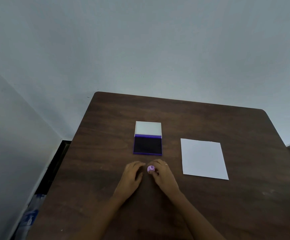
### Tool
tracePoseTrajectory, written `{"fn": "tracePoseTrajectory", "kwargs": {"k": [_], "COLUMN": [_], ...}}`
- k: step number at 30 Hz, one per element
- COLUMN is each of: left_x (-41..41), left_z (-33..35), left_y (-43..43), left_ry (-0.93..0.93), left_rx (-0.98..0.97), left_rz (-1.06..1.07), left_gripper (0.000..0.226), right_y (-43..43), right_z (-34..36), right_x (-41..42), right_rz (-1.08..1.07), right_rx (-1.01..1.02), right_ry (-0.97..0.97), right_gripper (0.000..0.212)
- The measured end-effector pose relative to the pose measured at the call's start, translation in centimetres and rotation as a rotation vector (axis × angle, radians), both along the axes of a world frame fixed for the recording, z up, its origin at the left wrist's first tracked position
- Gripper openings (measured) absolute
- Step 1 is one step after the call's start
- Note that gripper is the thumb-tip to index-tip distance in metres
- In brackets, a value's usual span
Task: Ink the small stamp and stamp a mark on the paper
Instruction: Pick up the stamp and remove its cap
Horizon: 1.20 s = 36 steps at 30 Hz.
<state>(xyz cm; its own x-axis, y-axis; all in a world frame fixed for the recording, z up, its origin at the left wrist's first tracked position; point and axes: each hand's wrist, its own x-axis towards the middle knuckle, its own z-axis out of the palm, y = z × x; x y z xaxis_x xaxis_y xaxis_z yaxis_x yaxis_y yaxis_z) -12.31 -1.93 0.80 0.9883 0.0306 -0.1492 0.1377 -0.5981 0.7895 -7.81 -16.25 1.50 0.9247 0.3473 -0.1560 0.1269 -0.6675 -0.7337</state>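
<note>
A small lilac stamp (150, 168) sits low over the dark wooden table (106, 135), pinched in the fingertips of my right hand (163, 174). My left hand (134, 174) rests just left of it, fingers curled and apart, holding nothing. Straight beyond the hands lies the purple ink pad (147, 145) with its dark inked face showing and its pale lid (148, 128) flipped up at the back. A blank white sheet of paper (204, 159) lies flat to the right of the pad and of my right hand.
The table's left edge drops to a dark floor gap (54, 167) beside a pale wall. A plastic bottle (30, 217) lies on the floor at lower left. Bare wood surrounds the pad and paper.
</note>
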Motion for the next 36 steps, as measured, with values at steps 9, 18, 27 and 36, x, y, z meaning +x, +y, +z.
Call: {"fn": "tracePoseTrajectory", "kwargs": {"k": [9,18,27,36], "left_x": [0.4,1.9,1.9,2.1], "left_z": [3.6,4.3,3.6,1.3], "left_y": [-2.4,-2.6,-2.1,-2.0], "left_ry": [-0.057,-0.045,0.069,-0.002], "left_rx": [-0.501,-0.48,-0.467,0.047], "left_rz": [0.256,0.257,0.404,0.029], "left_gripper": [0.023,0.024,0.019,0.03], "right_y": [-1.0,-1.7,-3.1,-3.1], "right_z": [2.6,3.6,3.4,4.0], "right_x": [-1.0,-0.9,0.0,0.7], "right_rz": [-0.419,-0.448,-0.763,-0.799], "right_rx": [0.697,0.827,1.325,1.59], "right_ry": [0.421,0.498,0.802,0.99], "right_gripper": [0.013,0.013,0.015,0.013]}}
